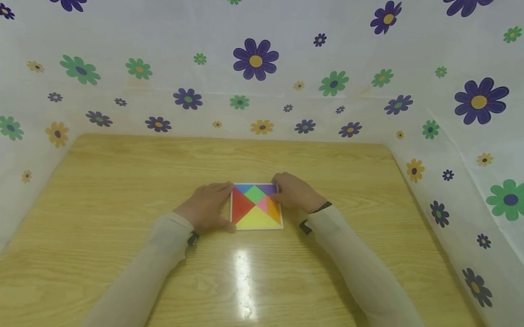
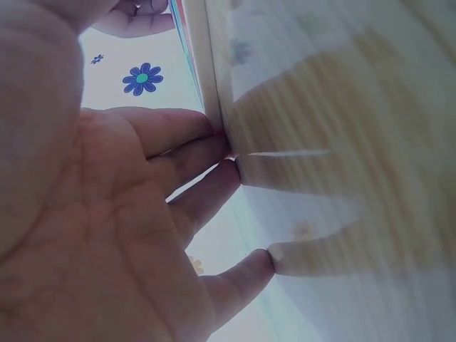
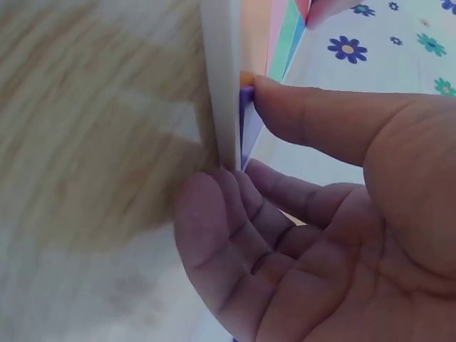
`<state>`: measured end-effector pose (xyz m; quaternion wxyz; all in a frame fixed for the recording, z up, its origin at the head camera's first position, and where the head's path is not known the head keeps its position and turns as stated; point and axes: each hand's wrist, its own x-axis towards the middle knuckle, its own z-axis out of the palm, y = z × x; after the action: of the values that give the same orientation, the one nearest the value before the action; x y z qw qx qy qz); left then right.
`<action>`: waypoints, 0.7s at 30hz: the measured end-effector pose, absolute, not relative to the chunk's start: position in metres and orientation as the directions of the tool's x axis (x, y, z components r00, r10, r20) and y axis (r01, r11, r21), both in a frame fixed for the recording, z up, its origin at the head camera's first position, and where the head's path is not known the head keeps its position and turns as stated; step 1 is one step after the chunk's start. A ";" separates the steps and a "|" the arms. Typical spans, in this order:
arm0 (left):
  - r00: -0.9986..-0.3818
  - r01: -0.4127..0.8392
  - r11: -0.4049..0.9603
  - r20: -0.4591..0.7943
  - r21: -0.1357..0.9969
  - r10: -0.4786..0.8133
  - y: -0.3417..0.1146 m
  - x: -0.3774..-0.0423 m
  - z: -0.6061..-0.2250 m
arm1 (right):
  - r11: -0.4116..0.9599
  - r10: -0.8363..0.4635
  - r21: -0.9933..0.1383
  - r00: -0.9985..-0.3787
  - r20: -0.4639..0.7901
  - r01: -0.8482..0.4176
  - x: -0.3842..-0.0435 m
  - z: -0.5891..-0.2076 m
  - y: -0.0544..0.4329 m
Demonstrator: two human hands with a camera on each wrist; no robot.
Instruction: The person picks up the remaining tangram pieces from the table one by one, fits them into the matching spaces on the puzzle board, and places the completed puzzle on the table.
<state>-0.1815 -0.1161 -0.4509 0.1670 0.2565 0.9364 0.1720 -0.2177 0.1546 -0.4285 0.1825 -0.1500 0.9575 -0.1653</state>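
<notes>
A square tangram puzzle (image 1: 256, 207) lies on the table between the two hands, its colored pieces filling a shallow tray with a pale rim (image 1: 260, 228). Red, yellow, green, blue, purple, pink and orange pieces show. At the puzzle's left side, my left hand (image 1: 206, 208) spans the edge, fingers near the far corner and thumb at the near one. In the left wrist view its fairly straight fingers (image 2: 206, 192) touch the tray edge and tabletop. My right hand (image 1: 298, 193) grips the far right part, thumb (image 3: 313, 117) over the orange and purple pieces, fingers curled at the edge.
The wooden table (image 1: 115, 188) has a glossy surface with a bright light reflection (image 1: 244, 284) in front of the puzzle. A white flower-printed sheet (image 1: 154, 42) stands behind and along both sides of the table.
</notes>
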 end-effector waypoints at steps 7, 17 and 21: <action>-0.813 0.416 0.812 -0.234 0.409 0.534 -0.117 -0.182 -0.451 | 0.909 -0.395 -0.213 -0.903 -0.167 -0.359 -0.208 -0.431 0.148; -0.811 0.429 0.815 -0.232 0.389 0.537 -0.117 -0.184 -0.453 | 0.876 -0.474 -0.128 -0.879 -0.048 -0.465 -0.207 -0.440 0.152; -0.809 0.425 0.813 -0.236 0.397 0.539 -0.117 -0.183 -0.451 | 0.851 -0.516 -0.149 -0.855 -0.056 -0.504 -0.211 -0.441 0.153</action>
<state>-0.1835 -0.1171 -0.4514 0.1714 0.2573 0.9366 0.1650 -0.2108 0.1534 -0.4410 0.0471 -0.2655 0.9608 -0.0645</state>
